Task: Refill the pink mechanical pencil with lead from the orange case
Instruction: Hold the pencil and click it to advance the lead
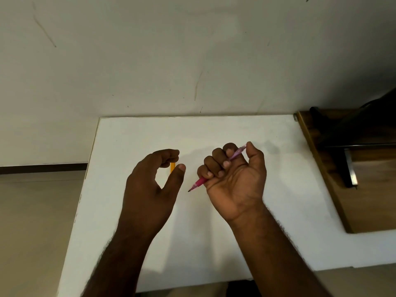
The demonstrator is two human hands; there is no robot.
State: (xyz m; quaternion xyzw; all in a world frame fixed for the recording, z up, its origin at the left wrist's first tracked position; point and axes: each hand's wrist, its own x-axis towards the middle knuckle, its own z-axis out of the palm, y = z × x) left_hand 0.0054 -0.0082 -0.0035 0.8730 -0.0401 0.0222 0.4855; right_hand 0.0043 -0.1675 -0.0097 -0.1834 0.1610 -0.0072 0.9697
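Over the middle of the white table [214,129], both hands held up side by side, apart, not touching. Right hand [235,179] palm toward camera, fingers curled into a fist around the pink mechanical pencil [198,183]. Pencil runs diagonally through the fist: dark tip pokes out lower left below the little finger, paler translucent top end comes out upper right between thumb and index finger. Thumb up beside that top end. Pencil tip points toward the gap between the hands, clear of the table as far as can be told.

Left hand [150,185] back toward camera, fingers curled in loosely, thumb stretched out to the right, leaving a round gap between thumb and fingers. A short strip of the orange case [172,166] shows just past the index finger and above the thumb tip; most of it hidden by the hand. Cannot tell whether the fingers actually grip the case or it lies on the table behind them.

Both forearms bare, coming in from the near edge.

Table top otherwise plain white, far edge against a pale wall [192,50] with faint scuff lines. Left of the table, beige floor [32,221] with a dark skirting strip. Right of the table, a brown wooden surface [375,200] with a metal bar and a dark object in the far right corner, too dim to identify.
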